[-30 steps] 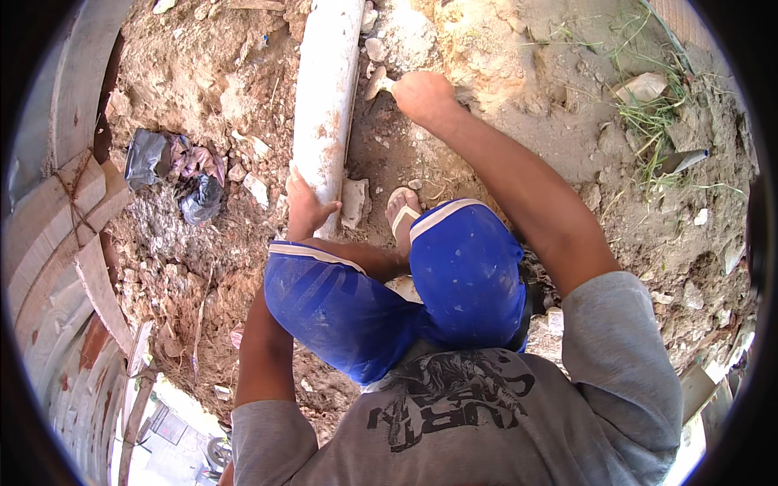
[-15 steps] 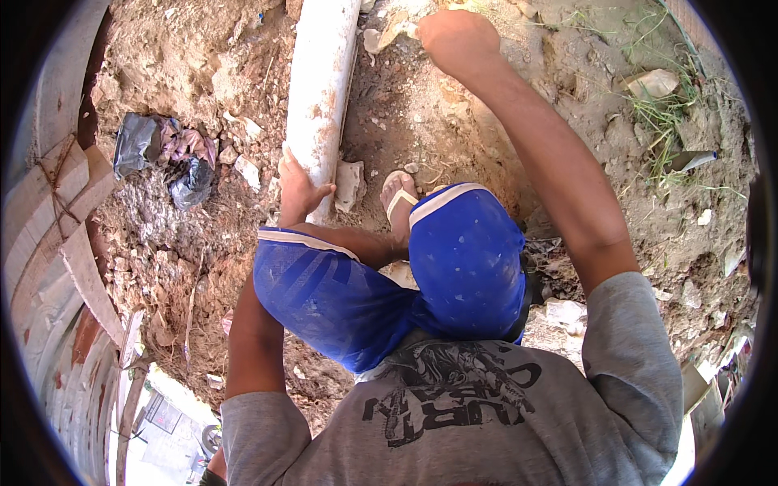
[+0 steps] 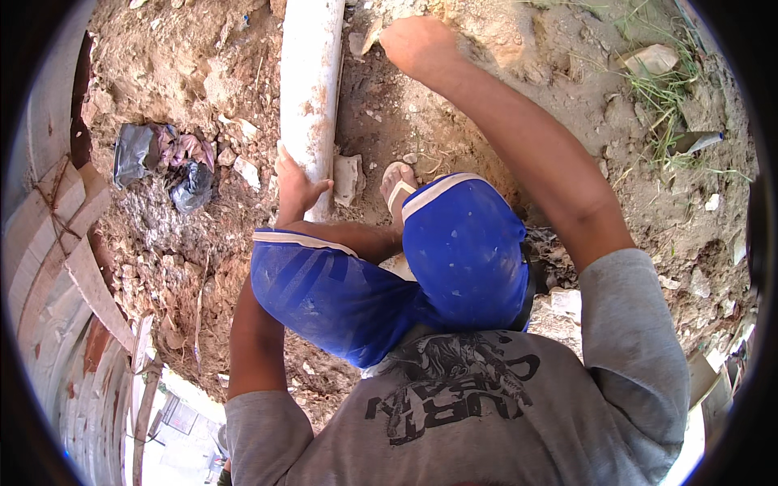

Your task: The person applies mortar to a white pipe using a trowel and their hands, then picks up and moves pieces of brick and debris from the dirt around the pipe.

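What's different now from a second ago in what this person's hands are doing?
The right hand, gripping a small, tan, flat-looking tool, has moved farther forward alongside the dirt-smeared, round white pipe, swinging away from it, then partly back. Nothing was picked up or released. The left hand stays on the pipe's near end.

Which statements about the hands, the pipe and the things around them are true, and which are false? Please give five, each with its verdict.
1. The left hand touches the white pipe. True.
2. The right hand rests on this pipe. False: it is closed around a small tool, to the right of the pipe.
3. Dark plastic lies to the left of the pipe. True.
4. The shorts are red. False: they are blue.
5. Green grass shows at the upper right. True.
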